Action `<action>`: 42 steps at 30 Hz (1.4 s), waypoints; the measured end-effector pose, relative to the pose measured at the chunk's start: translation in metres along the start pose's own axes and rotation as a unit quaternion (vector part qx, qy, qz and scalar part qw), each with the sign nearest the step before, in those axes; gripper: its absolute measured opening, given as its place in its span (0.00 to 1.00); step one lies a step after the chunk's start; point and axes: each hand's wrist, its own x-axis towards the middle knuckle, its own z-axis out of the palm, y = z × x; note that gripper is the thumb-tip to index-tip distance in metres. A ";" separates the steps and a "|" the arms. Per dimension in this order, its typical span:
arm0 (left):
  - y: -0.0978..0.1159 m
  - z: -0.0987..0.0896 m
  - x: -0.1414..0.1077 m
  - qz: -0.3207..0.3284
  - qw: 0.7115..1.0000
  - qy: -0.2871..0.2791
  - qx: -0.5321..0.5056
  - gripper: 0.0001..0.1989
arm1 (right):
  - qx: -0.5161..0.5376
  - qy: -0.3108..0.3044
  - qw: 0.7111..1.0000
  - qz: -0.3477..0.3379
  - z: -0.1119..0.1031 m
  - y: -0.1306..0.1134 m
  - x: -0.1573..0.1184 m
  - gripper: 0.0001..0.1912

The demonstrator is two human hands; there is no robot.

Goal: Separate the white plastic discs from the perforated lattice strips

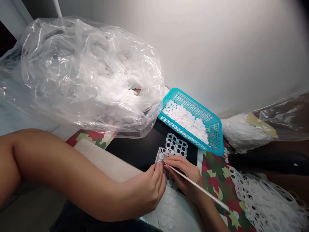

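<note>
Both of my hands meet over a black surface at the lower middle. My left hand is closed, its thumb and fingers pressed together at a clear plastic sheet with round white pieces. A long, thin, pale stick is held in my right hand, its tip beside my left fingertips. Just beyond them lies a white lattice piece with round holes. Under my hands, a translucent sheet with round white discs extends toward me.
A turquoise basket of small white discs stands behind my right hand. A big clear bag with white contents fills the upper left. At right are another filled bag and a pile of white perforated strips.
</note>
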 end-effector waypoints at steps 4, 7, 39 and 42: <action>0.000 -0.001 0.000 0.001 1.000 0.000 -0.003 0.26 | -0.009 -0.001 1.000 -0.004 0.000 -0.001 -0.001 0.10; -0.001 -0.002 0.000 0.002 1.000 -0.001 0.004 0.26 | -0.015 0.002 1.000 0.000 0.000 -0.002 -0.001 0.10; -0.007 -0.006 0.001 0.059 0.998 -0.014 0.023 0.25 | -0.058 0.004 0.998 -0.001 0.008 0.001 -0.005 0.15; -0.007 -0.007 0.002 0.063 0.998 -0.018 0.026 0.25 | -0.042 0.012 0.998 0.038 0.008 -0.004 -0.004 0.14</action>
